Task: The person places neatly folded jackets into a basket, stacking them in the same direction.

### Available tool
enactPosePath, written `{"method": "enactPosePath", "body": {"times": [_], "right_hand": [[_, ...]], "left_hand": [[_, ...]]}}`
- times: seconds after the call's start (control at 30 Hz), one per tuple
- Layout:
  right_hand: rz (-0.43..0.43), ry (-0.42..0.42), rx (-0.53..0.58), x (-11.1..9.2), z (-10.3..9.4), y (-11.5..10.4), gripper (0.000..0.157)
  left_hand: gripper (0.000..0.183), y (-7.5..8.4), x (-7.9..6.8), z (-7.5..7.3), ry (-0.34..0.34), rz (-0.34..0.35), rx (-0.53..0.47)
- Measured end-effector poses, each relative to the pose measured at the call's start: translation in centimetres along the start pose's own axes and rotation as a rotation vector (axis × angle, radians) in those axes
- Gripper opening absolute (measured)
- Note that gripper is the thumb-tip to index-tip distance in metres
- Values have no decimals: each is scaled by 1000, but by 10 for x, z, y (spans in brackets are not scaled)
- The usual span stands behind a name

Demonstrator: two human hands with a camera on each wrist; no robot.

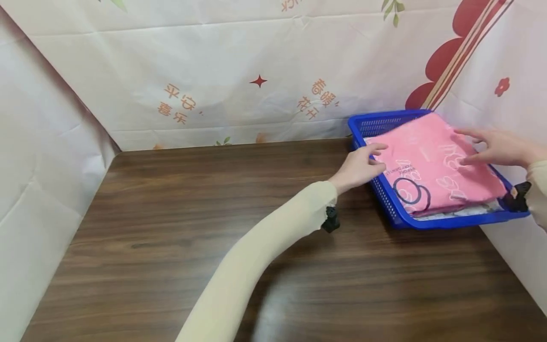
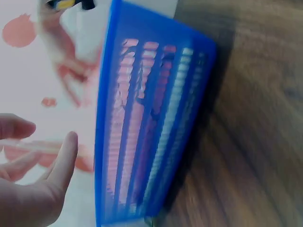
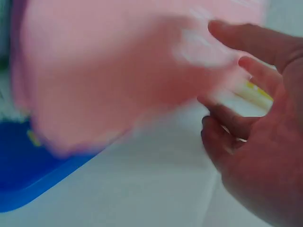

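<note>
A folded pink cloth [image 1: 436, 166] with white lettering and dark ring prints lies in a blue plastic basket [image 1: 395, 216]. Beneath it, a whitish patterned layer [image 1: 463, 211] shows along the near side. My left hand [image 1: 359, 166] is over the basket's left rim, its fingertips by the cloth's left edge. Its thumb and fingers [image 2: 64, 163] are apart with nothing between them in the left wrist view. Across the basket, my right hand [image 1: 504, 147] reaches over the cloth's right side. Loosely bent fingers [image 3: 227, 116] stand close to the cloth in the right wrist view, gripping nothing.
The basket stands at the back right corner of a dark wooden table [image 1: 171, 228]. A printed white sheet [image 1: 222, 71] hangs behind the table and continues along both sides. Small black devices [image 1: 330, 219] sit at the wrists.
</note>
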State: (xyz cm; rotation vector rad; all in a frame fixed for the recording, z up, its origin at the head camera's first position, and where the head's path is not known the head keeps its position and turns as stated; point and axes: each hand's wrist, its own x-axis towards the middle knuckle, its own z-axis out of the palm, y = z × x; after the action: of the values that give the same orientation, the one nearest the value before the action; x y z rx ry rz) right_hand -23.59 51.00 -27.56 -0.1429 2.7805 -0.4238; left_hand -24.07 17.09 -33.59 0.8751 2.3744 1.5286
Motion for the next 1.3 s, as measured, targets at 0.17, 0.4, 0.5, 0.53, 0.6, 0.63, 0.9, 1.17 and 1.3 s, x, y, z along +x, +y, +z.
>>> {"method": "enactPosePath", "body": {"times": [0.17,0.4,0.5,0.53,0.6,0.63,0.9,1.17,1.3], "right_hand": [[19,37,-93,1,1,2,92],[-69,77,-116,11,1,-25,86],[-107,78,-76,14,3,-37,84],[-121,83,-65,15,4,-40,83],[-161,94,-43,17,7,-46,80],[-175,102,-30,19,8,-50,78],[-277,132,-19,34,22,-83,69],[-348,168,-91,46,31,-119,69],[-362,162,-76,50,33,-143,69]], "left_hand": [[44,-23,-8,-28,0,19,1],[44,-61,-28,-50,-2,-6,81],[45,-75,-36,-56,-23,-27,110],[45,-79,-39,-58,-32,-35,113],[45,-87,-44,-60,-43,-50,116],[45,-91,-46,-61,-45,-58,114],[48,-125,-63,-82,-32,-33,261],[54,-144,-79,-109,-7,-50,415],[55,-148,-84,-118,15,-79,426]]}}
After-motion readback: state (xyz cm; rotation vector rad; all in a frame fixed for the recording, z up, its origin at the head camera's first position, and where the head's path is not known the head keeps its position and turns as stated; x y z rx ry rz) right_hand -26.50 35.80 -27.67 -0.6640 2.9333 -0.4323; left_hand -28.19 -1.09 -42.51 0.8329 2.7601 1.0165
